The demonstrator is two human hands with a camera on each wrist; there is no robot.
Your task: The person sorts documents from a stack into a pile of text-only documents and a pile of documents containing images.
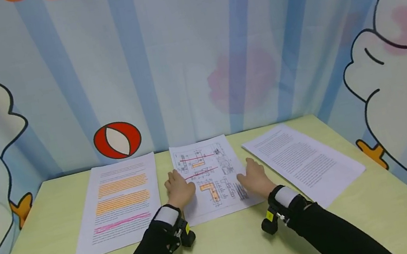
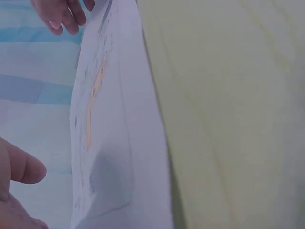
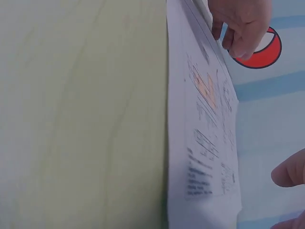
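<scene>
A printed sheet with technical drawings point(image 1: 227, 204) lies in the middle of the table, with orange-coloured shapes and two red lines on it. At its left edge is my left hand point(image 1: 179, 189), thumb over the paper and fingers loosely bent. My right hand point(image 1: 257, 181) is at the right edge, its thumb pointing inward over the sheet. In the left wrist view the left thumb point(image 2: 27, 167) stands apart from the fingers, with nothing visible between them. The right wrist view shows the right thumb point(image 3: 289, 171) likewise spread. Fingertip contact with the paper is hard to make out.
To the left lies a text page point(image 1: 124, 230) with orange and pink highlighting. A plain text page point(image 1: 310, 163) lies tilted on the right, close to my right hand. The pale yellow table point(image 1: 232, 248) ends at a striped cartoon curtain point(image 1: 184, 58).
</scene>
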